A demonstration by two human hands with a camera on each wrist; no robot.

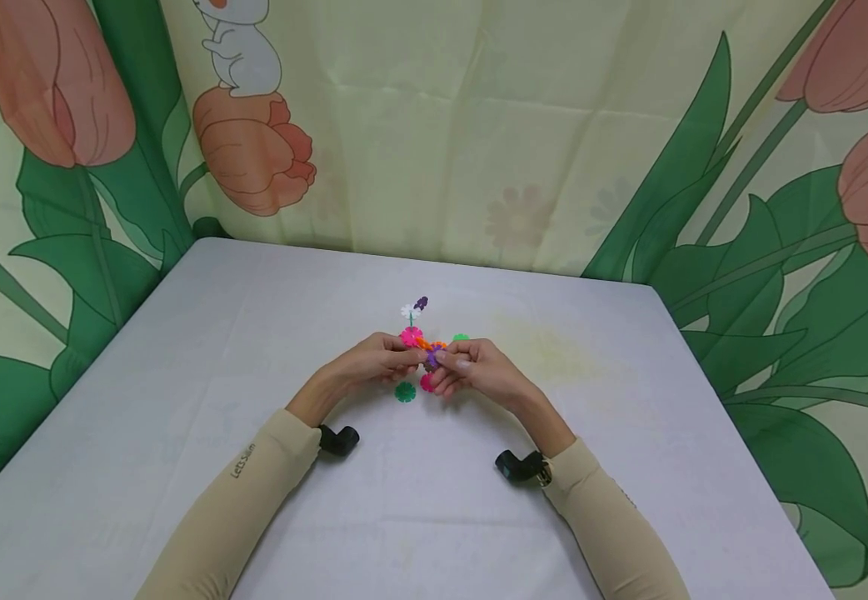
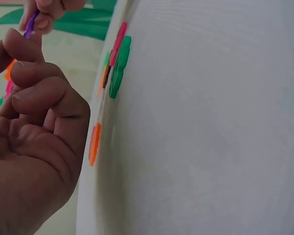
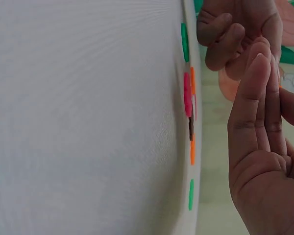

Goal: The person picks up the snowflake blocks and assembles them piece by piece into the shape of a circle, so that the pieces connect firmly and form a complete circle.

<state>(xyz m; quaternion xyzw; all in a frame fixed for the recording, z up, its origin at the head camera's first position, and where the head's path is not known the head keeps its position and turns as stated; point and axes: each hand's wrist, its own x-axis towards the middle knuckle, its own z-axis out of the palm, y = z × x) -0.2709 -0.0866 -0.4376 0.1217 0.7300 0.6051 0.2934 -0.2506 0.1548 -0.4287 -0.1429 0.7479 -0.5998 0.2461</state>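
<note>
Both hands meet above the middle of the table. A purple snowflake disc [image 1: 431, 358] sits between their fingertips. My left hand [image 1: 381, 360] pinches a joined chain of snowflake discs. Beyond its fingers rise a pink disc [image 1: 411, 336], a white disc [image 1: 409, 311] and a dark purple disc [image 1: 422, 303]. From the right, thumb and fingers of my right hand [image 1: 476, 364] pinch the purple disc. In the left wrist view the purple disc [image 2: 30, 28] shows edge-on between the fingertips. Right-hand fingers hide it in the right wrist view.
On the white table [image 1: 374, 517] below the hands lie a dark green disc [image 1: 406, 392] and a pink disc [image 1: 426, 382]. A light green disc [image 1: 461, 337] lies behind the right hand. An orange disc [image 2: 94, 144] and a brown disc [image 3: 191, 127] also lie there.
</note>
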